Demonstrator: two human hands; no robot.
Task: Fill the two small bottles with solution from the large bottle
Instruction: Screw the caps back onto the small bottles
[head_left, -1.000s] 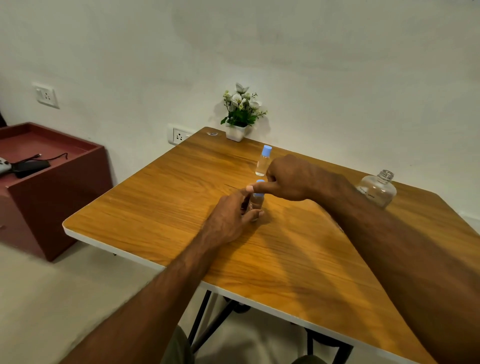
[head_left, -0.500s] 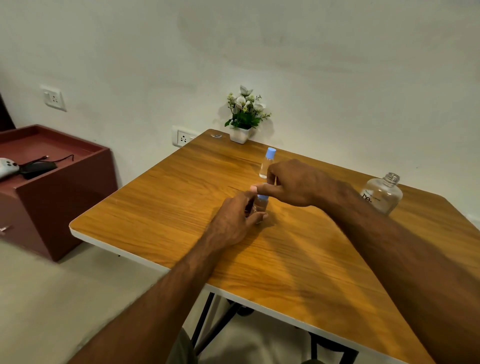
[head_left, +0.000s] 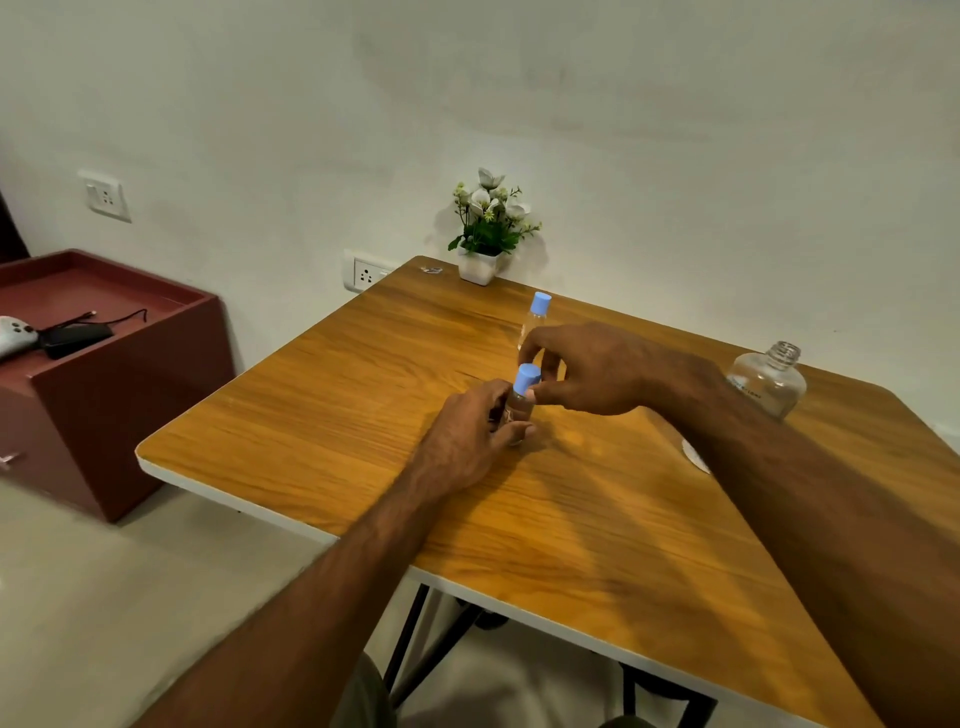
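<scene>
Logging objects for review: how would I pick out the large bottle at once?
Find the wooden table, then its far right side beyond the right forearm. The large bottle stands there, squat, clear and uncapped; both small bottles are slim with blue caps.

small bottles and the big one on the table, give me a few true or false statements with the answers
1. The left hand holds the near small bottle by its body, standing on the table. True.
2. The right hand has its fingertips at that bottle's blue cap. True.
3. The large bottle has a blue cap on. False: its threaded neck is open, with no cap on it.
4. The far small bottle lies on its side. False: it stands upright with its blue cap on, behind the right hand.
5. The large bottle is in the right hand's grip. False: it stands alone by the right forearm, untouched.
6. A potted plant sits at the table's far edge by the wall. True.
</scene>
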